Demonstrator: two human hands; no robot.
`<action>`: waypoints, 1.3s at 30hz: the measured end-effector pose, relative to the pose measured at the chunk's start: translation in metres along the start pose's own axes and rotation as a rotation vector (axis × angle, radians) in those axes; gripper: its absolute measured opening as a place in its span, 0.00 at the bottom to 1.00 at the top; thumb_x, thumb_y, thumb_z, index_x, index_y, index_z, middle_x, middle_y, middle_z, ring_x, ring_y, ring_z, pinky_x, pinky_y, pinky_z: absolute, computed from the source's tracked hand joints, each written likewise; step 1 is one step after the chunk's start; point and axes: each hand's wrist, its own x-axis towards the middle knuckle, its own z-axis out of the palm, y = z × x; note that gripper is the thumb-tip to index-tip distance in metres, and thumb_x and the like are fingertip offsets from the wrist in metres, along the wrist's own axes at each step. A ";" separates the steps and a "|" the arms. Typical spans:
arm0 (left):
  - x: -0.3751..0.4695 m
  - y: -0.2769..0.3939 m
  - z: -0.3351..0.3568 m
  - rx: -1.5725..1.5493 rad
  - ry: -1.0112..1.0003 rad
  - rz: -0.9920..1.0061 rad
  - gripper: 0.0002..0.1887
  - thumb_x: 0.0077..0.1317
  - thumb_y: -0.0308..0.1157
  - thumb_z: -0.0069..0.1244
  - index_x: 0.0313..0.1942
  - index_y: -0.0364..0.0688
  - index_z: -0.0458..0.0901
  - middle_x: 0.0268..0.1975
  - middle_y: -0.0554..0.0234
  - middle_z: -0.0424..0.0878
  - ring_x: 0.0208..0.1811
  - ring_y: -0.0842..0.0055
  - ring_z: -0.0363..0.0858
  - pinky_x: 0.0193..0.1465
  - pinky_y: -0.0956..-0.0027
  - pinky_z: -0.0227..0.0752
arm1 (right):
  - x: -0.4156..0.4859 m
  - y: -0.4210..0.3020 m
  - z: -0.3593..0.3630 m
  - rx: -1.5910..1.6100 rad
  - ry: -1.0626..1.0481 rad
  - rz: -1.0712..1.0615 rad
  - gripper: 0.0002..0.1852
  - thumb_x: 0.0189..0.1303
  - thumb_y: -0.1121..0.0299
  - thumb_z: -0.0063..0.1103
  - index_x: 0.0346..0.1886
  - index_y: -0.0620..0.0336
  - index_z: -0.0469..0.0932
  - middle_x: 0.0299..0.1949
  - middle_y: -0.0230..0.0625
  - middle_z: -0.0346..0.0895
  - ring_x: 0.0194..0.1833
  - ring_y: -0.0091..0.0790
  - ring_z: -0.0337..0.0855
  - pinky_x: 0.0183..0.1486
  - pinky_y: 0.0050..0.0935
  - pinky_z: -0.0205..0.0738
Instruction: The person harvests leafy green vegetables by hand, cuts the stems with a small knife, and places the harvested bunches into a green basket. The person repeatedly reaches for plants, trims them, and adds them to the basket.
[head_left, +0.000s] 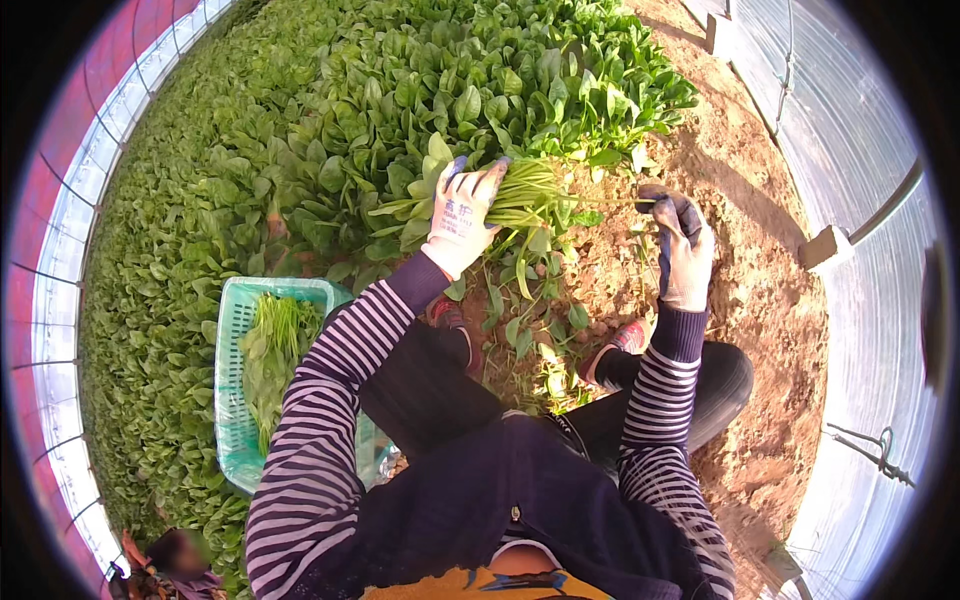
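My left hand (462, 214), in a white and blue work glove, is closed around a bunch of leafy greens (525, 195); the leaves point left and the pale stems stick out to the right. To the right, my right hand (684, 244), gloved too, pinches the end of one thin stem (611, 200) that stretches out level from the bunch. Below the bunch, loose leaves and small plants (536, 330) lie or stand on the soil between my shoes.
A green plastic crate (229, 360) holding cut greens (281, 352) stands left of my legs. Dense leafy plants (360, 112) fill the left and top. Bare soil (765, 337) runs along the right, beside plastic sheeting (870, 337) and a block (825, 249). Another person (176, 562) is at lower left.
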 end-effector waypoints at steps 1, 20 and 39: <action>0.002 -0.002 0.004 -0.021 0.007 -0.040 0.51 0.44 0.39 0.68 0.69 0.49 0.59 0.55 0.59 0.74 0.61 0.61 0.68 0.74 0.54 0.45 | -0.004 0.003 -0.010 0.078 0.048 -0.009 0.09 0.68 0.74 0.54 0.47 0.67 0.79 0.41 0.37 0.83 0.42 0.25 0.81 0.50 0.25 0.74; 0.001 0.049 -0.012 -0.014 -0.013 0.064 0.42 0.48 0.39 0.63 0.64 0.35 0.65 0.52 0.53 0.73 0.61 0.59 0.68 0.72 0.53 0.49 | -0.001 0.034 0.143 0.684 0.178 0.134 0.37 0.56 0.83 0.65 0.68 0.64 0.57 0.65 0.41 0.60 0.58 0.32 0.71 0.57 0.26 0.72; -0.085 -0.022 -0.126 -0.211 0.406 -0.431 0.57 0.48 0.48 0.63 0.68 0.24 0.48 0.59 0.35 0.68 0.63 0.49 0.67 0.70 0.55 0.56 | -0.028 -0.083 0.273 0.457 -0.684 -0.213 0.18 0.67 0.75 0.52 0.59 0.69 0.70 0.55 0.44 0.76 0.55 0.34 0.78 0.57 0.29 0.72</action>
